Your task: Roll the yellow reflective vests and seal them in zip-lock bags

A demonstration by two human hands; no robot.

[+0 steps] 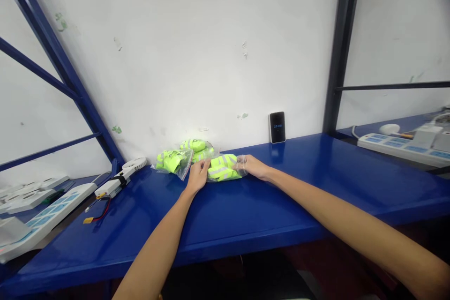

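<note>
A clear plastic bag with folded yellow-green reflective fabric (pixel 224 168) lies on the blue table (pixel 246 211), between my two hands. My left hand (pixel 198 176) is closed on its left end, thumb and fingers pinched together. On the right end of the same bag, my right hand (pixel 253 167) has its fingers closed on the clear plastic. Behind and left of my left hand lie more bagged yellow-green bundles: one (pixel 172 161) at the left, and others (pixel 197 146) stacked against the wall.
A small black-screened device (pixel 277 127) stands against the white wall. At the left are a white fan (pixel 134 164), a wired white unit (pixel 109 186) and a power strip (pixel 52 218). Another power strip (pixel 404 149) lies at the right beyond a dark post (pixel 339 56).
</note>
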